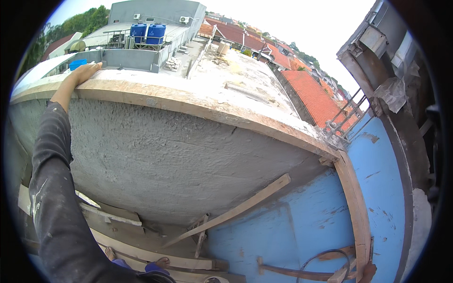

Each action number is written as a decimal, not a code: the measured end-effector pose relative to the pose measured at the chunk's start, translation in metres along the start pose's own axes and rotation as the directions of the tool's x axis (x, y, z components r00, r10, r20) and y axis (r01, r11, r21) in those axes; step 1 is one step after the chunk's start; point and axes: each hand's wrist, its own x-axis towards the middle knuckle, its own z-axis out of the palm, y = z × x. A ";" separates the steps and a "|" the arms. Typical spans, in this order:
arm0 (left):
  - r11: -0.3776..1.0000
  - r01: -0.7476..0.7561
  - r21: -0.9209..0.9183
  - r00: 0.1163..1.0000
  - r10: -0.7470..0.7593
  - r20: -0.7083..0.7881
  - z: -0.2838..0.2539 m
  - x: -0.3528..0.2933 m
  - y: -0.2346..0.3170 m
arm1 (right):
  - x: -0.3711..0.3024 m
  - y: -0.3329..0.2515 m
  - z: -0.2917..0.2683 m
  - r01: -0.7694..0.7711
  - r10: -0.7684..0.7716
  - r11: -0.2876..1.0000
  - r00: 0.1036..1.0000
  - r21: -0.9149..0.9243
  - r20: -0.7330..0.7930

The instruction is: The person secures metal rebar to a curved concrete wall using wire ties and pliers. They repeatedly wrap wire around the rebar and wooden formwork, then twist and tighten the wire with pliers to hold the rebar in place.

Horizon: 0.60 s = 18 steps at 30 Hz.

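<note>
My left hand point(86, 74) rests on top of the grey plastered wall point(160, 146), just behind the long wooden board point(155, 96) along its upper edge. Its fingers lie stretched over the top with nothing held. At the lower right, my right hand point(368, 272) is partly cut off by the picture's edge. It appears wrapped around the low end of an upright wooden post point(354, 203), which meets the long board at the corner. Wet-looking, rough plaster covers the wall below the board.
My bare feet point(163, 262) stand on narrow wooden planks point(188, 261). A loose plank point(240, 205) leans diagonally across the wall. Beside a blue wall point(278, 236) hangs a black cable point(325, 252). Bare rebar point(347, 115) sticks out at the corner. Rooftops and blue water tanks point(155, 34) lie beyond.
</note>
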 end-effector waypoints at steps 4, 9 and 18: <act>1.000 -0.025 0.008 0.999 0.026 -0.021 0.001 0.002 -0.002 | 0.006 -0.005 0.008 0.064 -0.054 0.997 0.974 0.037 -0.221; 1.000 -0.012 0.007 1.000 0.012 0.006 -0.001 -0.007 0.007 | 0.013 -0.012 0.032 0.067 -0.070 0.997 0.900 -0.023 -0.430; 0.994 -0.104 0.042 0.990 0.100 0.096 -0.013 -0.023 0.024 | -0.033 -0.045 -0.046 -0.148 0.173 0.885 0.985 0.441 -0.017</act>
